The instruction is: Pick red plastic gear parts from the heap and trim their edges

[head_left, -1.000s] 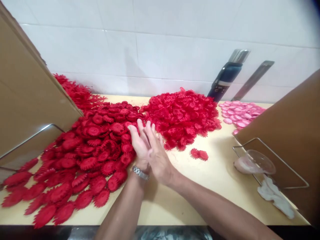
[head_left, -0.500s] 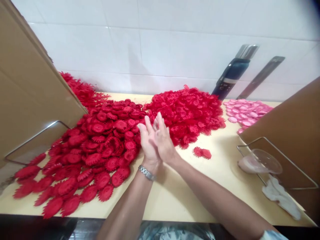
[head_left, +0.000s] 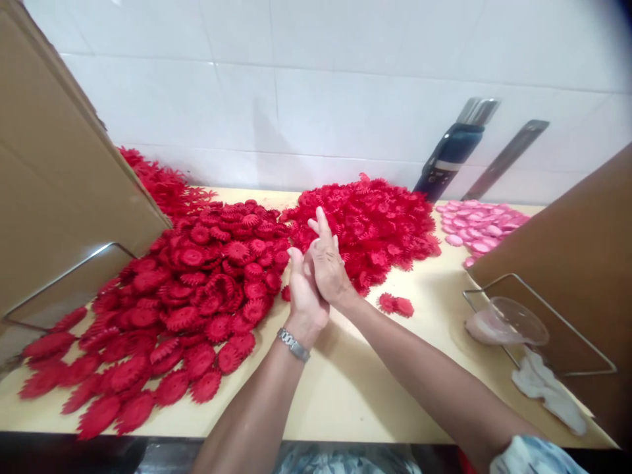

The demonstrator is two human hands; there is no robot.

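Note:
My left hand (head_left: 306, 293) is turned palm up and inward, with the thumb raised and a metal-band watch (head_left: 293, 344) on the wrist. Across its palm lies my right hand (head_left: 330, 266), with its fingers stretched out and slightly apart. The palms touch, and whatever may lie between them is hidden. Most of the left fingers are behind the right hand. Close on the left is a heap of red, round, notched flower pieces (head_left: 197, 283). Just beyond the hands rises a looser pile of red flower pieces (head_left: 375, 224). Two red pieces (head_left: 396, 304) lie apart on the right.
Cardboard panels stand at the left (head_left: 64, 145) and right (head_left: 563, 243), with metal wire stands at their feet. On the right are a clear plastic cup (head_left: 513, 321) and a crumpled white cloth (head_left: 548, 388). Pink discs (head_left: 476, 224) and a dark blue bottle (head_left: 451, 155) are farther back.
The right hand has turned and slid over the left palm, its fingers now more spread. Both hands have shifted slightly right. The view has moved a little.

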